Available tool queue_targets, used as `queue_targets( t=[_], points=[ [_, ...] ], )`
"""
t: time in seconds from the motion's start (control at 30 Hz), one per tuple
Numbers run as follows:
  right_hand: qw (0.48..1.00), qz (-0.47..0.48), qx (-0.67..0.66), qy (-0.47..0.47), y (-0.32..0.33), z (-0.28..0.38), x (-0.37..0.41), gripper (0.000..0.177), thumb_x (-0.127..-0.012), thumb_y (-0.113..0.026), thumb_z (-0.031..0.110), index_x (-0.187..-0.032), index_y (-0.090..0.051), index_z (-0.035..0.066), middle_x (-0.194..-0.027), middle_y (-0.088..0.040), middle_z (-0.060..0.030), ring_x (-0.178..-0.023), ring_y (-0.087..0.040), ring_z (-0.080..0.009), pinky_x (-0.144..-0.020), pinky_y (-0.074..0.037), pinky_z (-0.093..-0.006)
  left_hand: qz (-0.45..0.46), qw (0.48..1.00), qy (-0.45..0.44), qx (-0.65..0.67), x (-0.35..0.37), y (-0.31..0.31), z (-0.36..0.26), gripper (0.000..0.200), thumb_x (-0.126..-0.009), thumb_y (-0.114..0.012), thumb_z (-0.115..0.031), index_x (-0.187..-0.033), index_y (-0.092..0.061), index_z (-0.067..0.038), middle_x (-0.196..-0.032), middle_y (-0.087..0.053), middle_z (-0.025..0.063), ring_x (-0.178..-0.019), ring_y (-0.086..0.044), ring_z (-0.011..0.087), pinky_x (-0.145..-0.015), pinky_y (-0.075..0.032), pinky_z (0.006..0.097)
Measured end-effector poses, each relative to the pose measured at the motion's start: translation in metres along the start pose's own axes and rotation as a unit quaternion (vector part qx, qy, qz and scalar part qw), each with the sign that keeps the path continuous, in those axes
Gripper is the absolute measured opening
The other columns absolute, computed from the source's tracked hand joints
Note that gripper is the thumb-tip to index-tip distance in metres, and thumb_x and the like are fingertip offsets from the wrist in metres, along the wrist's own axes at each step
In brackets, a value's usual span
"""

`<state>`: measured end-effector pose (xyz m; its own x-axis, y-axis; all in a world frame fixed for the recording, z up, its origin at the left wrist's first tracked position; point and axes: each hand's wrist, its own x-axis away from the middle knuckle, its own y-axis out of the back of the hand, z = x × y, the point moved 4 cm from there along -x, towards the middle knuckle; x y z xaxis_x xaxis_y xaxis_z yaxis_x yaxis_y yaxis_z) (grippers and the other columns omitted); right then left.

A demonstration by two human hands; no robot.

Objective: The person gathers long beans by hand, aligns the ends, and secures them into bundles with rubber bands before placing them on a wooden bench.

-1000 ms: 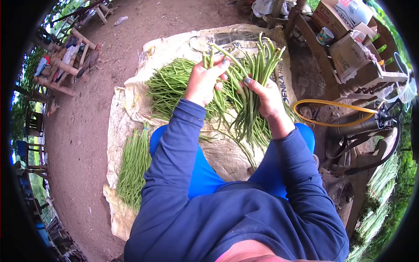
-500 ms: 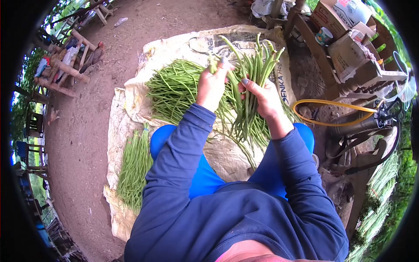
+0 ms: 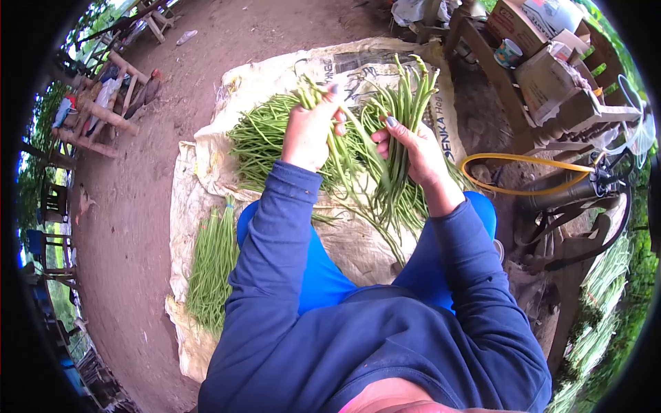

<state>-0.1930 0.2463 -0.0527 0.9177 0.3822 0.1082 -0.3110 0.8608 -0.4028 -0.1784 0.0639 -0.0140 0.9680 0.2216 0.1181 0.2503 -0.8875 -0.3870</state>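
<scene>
Right hand [image 3: 412, 148] has its grip clamped on a bunch of long beans [image 3: 403, 103]; left hand [image 3: 311, 131] pinches a few beans [image 3: 342, 148] over the sack [image 3: 206, 162].

Clear: bare pale woven sack [image 3: 354, 244] between the knees; brown dirt ground [image 3: 131, 206] far left. Obstructed: loose heap of green long beans [image 3: 265, 138] ahead-left, tied green bean bundle [image 3: 213, 261] left, yellow hose loop [image 3: 513, 157] and brown wooden bench [image 3: 499, 76] right.

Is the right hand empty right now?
No, the right hand is closed around a bunch of long beans that stand up out of its grip.
</scene>
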Motion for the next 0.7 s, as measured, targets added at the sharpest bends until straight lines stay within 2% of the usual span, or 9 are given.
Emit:
queue_targets(
  t=[0.1, 0.17, 0.3, 0.37, 0.4, 0.5, 0.57, 0.6, 0.7],
  points=[
    [1.000, 0.007, 0.001, 0.021, 0.002, -0.003, -0.002, 0.026, -0.093, -0.064, 0.023, -0.105, -0.061, 0.001, -0.084, -0.068, -0.0097, -0.067, -0.062, -0.0131, -0.062, -0.052, -0.0260, 0.071, 0.989, 0.094, -0.086, 0.009, -0.013, 0.022, 0.026, -0.089, -0.069, -0.029, -0.095, -0.065, -0.004, -0.072, -0.056, -0.0008, -0.057, -0.050, 0.0075, -0.047, -0.041, 0.0221],
    [0.999, 0.016, 0.016, 0.029, 0.001, -0.005, -0.002, 0.025, -0.092, -0.065, 0.021, -0.107, -0.061, 0.002, -0.085, -0.067, -0.0082, -0.070, -0.062, -0.0121, -0.064, -0.052, -0.0255, 0.083, 0.985, 0.087, -0.122, 0.012, -0.020, 0.037, 0.025, -0.089, -0.069, -0.029, -0.094, -0.066, -0.004, -0.074, -0.058, -0.0005, -0.056, -0.049, 0.0069, -0.047, -0.040, 0.0216],
    [0.998, 0.012, 0.031, 0.046, -0.005, 0.001, 0.000, 0.026, -0.091, -0.065, 0.020, -0.111, -0.059, 0.004, -0.087, -0.066, -0.0048, -0.073, -0.063, -0.0107, -0.066, -0.051, -0.0228, 0.030, 0.995, 0.042, -0.091, 0.014, -0.023, 0.030, 0.027, -0.094, -0.062, -0.032, -0.097, -0.067, -0.006, -0.079, -0.062, -0.0002, -0.068, -0.051, 0.0052, -0.059, -0.042, 0.0214],
    [0.997, -0.036, 0.025, 0.070, 0.001, 0.001, -0.003, 0.023, -0.091, -0.066, 0.019, -0.108, -0.059, 0.004, -0.086, -0.066, -0.0040, -0.074, -0.062, -0.0109, -0.066, -0.051, -0.0230, 0.065, 0.990, -0.109, -0.058, -0.003, -0.015, 0.038, 0.029, -0.099, -0.052, -0.034, -0.096, -0.065, -0.008, -0.084, -0.065, 0.0015, -0.083, -0.057, 0.0103, -0.073, -0.044, 0.0254],
    [0.995, -0.017, 0.047, 0.087, 0.003, 0.003, -0.004, 0.019, -0.090, -0.067, 0.018, -0.102, -0.060, 0.005, -0.083, -0.065, -0.0030, -0.071, -0.062, -0.0103, -0.064, -0.050, -0.0229, 0.066, 0.990, -0.110, -0.058, -0.003, -0.013, 0.033, 0.029, -0.099, -0.052, -0.034, -0.096, -0.065, -0.008, -0.084, -0.065, 0.0015, -0.083, -0.057, 0.0103, -0.073, -0.044, 0.0254],
    [0.996, -0.002, 0.045, 0.078, 0.007, 0.000, -0.003, 0.019, -0.089, -0.068, 0.018, -0.101, -0.061, 0.005, -0.081, -0.066, -0.0029, -0.065, -0.061, -0.0093, -0.060, -0.050, -0.0223, 0.057, 0.994, -0.017, 0.090, -0.001, -0.009, 0.030, 0.033, -0.098, -0.053, -0.039, -0.099, -0.063, -0.008, -0.077, -0.060, 0.0001, -0.073, -0.057, 0.0112, -0.072, -0.047, 0.0305],
    [0.996, -0.003, 0.059, 0.066, 0.006, -0.001, -0.001, 0.019, -0.089, -0.069, 0.018, -0.101, -0.061, 0.005, -0.080, -0.065, -0.0031, -0.062, -0.060, -0.0091, -0.058, -0.049, -0.0219, 0.138, 0.989, 0.019, 0.057, 0.001, -0.016, 0.033, 0.033, -0.092, -0.064, -0.038, -0.103, -0.063, -0.007, -0.074, -0.056, -0.0028, -0.062, -0.050, 0.0077, -0.067, -0.048, 0.0303],
    [0.996, -0.003, 0.073, 0.056, 0.004, -0.002, 0.000, 0.020, -0.088, -0.069, 0.018, -0.101, -0.061, 0.005, -0.079, -0.065, -0.0033, -0.059, -0.060, -0.0089, -0.056, -0.049, -0.0216, 0.092, 0.995, 0.004, -0.033, 0.008, -0.025, 0.030, 0.035, -0.085, -0.073, -0.033, -0.105, -0.063, -0.006, -0.074, -0.055, -0.0047, -0.058, -0.043, 0.0047, -0.061, -0.047, 0.0271],
    [0.994, 0.024, 0.081, 0.063, -0.005, 0.004, 0.004, 0.026, -0.088, -0.070, 0.015, -0.107, -0.058, 0.003, -0.081, -0.065, -0.0069, -0.059, -0.060, -0.0125, -0.054, -0.049, -0.0233, 0.023, 0.998, 0.018, -0.061, 0.012, -0.029, 0.029, 0.026, -0.085, -0.074, -0.026, -0.101, -0.065, -0.007, -0.076, -0.057, -0.0048, -0.057, -0.044, 0.0058, -0.058, -0.045, 0.0236]
  ],
)
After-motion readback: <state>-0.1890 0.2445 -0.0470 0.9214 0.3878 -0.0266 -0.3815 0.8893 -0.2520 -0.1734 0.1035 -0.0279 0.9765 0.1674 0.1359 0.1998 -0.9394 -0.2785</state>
